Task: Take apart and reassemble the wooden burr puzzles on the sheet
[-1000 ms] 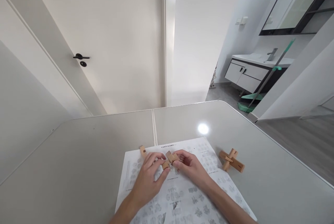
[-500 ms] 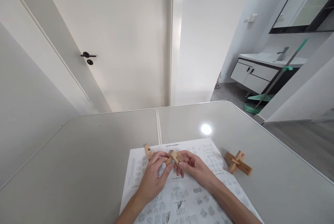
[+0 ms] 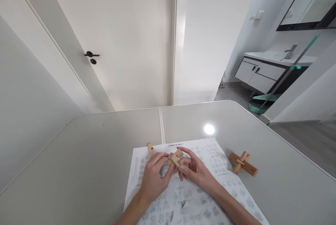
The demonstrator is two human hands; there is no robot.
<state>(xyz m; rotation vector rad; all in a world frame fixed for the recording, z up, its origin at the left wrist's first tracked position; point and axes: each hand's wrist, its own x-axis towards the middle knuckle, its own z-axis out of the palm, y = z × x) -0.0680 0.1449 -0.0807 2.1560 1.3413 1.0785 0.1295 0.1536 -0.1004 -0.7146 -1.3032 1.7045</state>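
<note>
The left grip (image 3: 154,174) and right grip (image 3: 196,173) meet, each pinching one side of a small cluster of notched wooden puzzle pieces (image 3: 175,158) between thumb and fingers. Directly beneath both grips lies a white printed sheet (image 3: 189,198) with rows of grey diagrams. Just beyond the left grip is a notched wooden bar (image 3: 150,148). To the right of the right grip, a cross-shaped wooden assembly (image 3: 241,162) rests on the grey counter (image 3: 78,162).
</note>
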